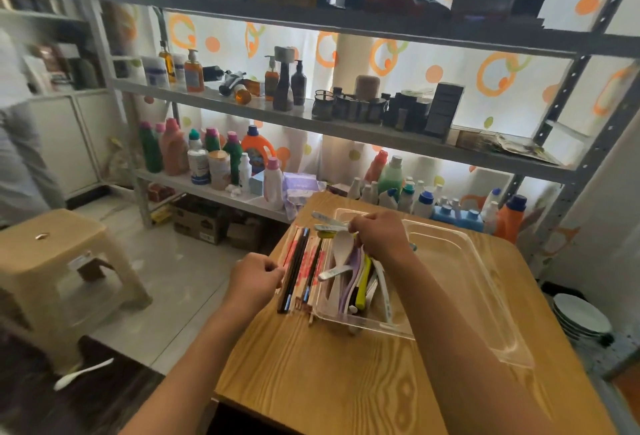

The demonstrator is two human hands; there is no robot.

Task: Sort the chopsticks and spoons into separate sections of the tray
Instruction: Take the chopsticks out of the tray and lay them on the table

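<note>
While the metal shelving rack [346,112] fills the view from 9 o'clock to 3 o'clock with bottles and dark jars, the wooden table [346,375] lies below it, in the lower right part. At 8 o'clock from the table stands a beige plastic stool [52,272], and below it on the dark floor lies one white spoon [83,372].

On the table rests a clear plastic tray [485,289]; its right part is bare. The spoons [356,282] lie heaped in the left part of the tray, white, lilac and yellow ones mixed, some handles reaching over the far rim at 12 o'clock. The chopsticks [301,272] lie in a bundle just beside the tray at its 9 o'clock side, dark ones and pale ones with red marks, roughly parallel; I cannot tell if they are inside a section or on the table.

The right hand [381,237] is over the spoon heap with its fingers curled, and it pinches a spoon handle near the far end of the heap. The left hand [256,279] is at 9 o'clock of the chopsticks, fingers curled, fingertips touching the bundle's edge; whether it really grips a stick I cannot tell.
</note>
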